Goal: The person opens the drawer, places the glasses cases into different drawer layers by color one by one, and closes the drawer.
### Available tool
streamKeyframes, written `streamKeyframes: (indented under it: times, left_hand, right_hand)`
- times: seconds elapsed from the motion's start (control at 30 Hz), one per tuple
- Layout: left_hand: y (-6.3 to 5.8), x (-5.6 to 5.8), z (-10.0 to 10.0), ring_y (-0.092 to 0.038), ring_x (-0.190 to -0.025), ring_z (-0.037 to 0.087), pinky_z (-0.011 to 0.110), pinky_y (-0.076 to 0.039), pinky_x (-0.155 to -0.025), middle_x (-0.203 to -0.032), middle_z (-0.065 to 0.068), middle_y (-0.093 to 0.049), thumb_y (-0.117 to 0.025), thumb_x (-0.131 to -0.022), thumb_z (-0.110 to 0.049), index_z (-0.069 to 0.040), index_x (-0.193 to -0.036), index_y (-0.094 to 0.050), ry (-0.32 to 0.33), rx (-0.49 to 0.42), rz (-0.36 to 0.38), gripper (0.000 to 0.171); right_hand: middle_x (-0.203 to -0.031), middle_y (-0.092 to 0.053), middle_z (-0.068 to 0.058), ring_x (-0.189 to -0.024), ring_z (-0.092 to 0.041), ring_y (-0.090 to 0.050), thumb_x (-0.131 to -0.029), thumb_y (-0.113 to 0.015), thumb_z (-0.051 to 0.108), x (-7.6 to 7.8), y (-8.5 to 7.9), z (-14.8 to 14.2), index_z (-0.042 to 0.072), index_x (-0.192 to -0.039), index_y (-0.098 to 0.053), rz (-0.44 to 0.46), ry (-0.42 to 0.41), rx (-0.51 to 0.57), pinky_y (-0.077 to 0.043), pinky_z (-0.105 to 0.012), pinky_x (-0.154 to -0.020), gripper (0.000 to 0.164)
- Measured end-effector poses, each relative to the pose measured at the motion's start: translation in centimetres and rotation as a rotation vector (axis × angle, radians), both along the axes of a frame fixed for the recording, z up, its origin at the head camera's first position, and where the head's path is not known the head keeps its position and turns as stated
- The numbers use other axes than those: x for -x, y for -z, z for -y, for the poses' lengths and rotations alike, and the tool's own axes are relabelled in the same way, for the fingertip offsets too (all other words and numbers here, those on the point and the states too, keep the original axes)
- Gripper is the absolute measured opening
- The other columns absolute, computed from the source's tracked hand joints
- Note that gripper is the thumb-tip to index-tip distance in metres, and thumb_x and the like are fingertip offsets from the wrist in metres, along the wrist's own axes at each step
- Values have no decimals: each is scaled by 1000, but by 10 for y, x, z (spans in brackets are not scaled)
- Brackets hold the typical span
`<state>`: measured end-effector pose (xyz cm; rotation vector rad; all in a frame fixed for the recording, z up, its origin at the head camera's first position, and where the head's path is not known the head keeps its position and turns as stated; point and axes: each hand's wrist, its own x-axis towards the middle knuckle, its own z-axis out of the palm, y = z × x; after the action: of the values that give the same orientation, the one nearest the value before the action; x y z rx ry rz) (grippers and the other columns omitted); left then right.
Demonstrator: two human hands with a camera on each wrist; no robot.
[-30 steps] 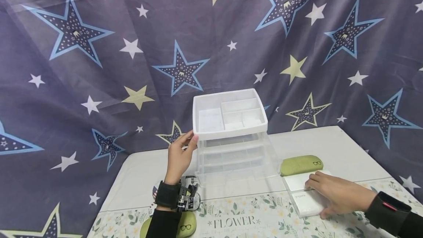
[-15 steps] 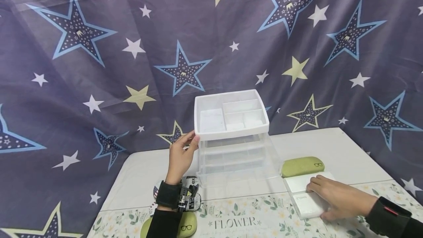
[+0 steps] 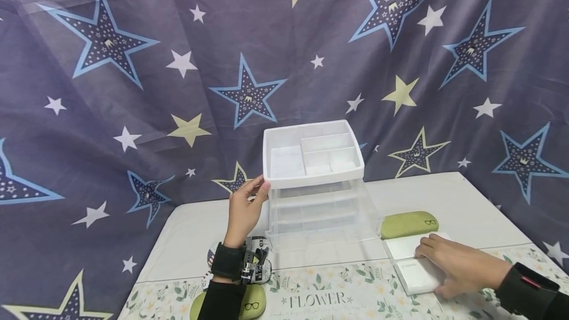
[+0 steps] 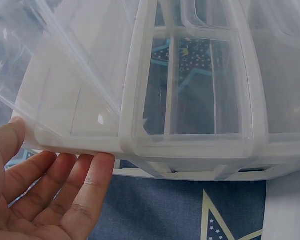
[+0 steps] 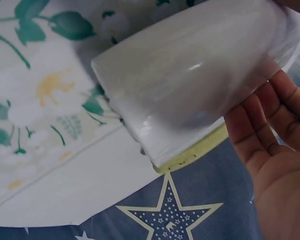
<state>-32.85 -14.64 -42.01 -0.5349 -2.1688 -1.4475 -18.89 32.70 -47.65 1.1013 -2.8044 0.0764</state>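
Note:
A drawer organizer [image 3: 316, 181] with a white compartmented top tray and clear drawers stands mid-table. At its upper left front corner, my left hand [image 3: 244, 211] has the thumb on the front and the other fingers along the side. The left wrist view shows these fingertips [image 4: 102, 162] against the white frame. Over at the right, my right hand [image 3: 458, 260] grips a glossy white box [image 3: 418, 278], fingers over its far edge and thumb at the near right. Another flat white piece [image 3: 402, 247] lies right behind that box.
Just beyond the white pieces lies a green glasses case [image 3: 409, 224]. Another green glasses case [image 3: 253, 302] and a black-and-white printed packet [image 3: 260, 265] are partly hidden by my left forearm. A star-patterned curtain [image 3: 284, 63] hangs behind the table.
The whole view has shifted slightly. Both hands keep their places, and the white box in my right hand shows a little more of its near side face.

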Motion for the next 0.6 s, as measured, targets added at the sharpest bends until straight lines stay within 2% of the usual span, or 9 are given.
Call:
streamKeyframes:
  times: [0.1,0.37,0.6]
  left_hand:
    - [0,-1,-1,-72,-103,22,25,-62,-79,-117,9,-72,-65,-102,-37,-7,-134,-67,-5,1,9,44]
    - [-1,-1,-4,-72,-102,22,25,-62,-79,-117,9,-71,-64,-102,-36,-6,-135,-67,-12,5,14,44]
    - [-1,0,-3,-72,-102,21,27,-62,-79,-117,9,-71,-64,-102,-37,-6,-135,-66,-20,14,12,45]
  right_hand:
    - [-110,-59,-1,-99,-21,-60,-58,-93,41,-1,-6,-2,13,-111,-65,-5,-7,-1,-59,-44,-84,66]
    - [-110,-56,5,-98,-13,-55,-67,-91,38,7,-32,-10,14,-116,-64,107,45,-8,-56,-36,-77,60]
    - [-107,-56,7,-93,-9,-50,-64,-92,33,16,-55,-16,13,-115,-65,67,59,8,-54,-28,-69,62]
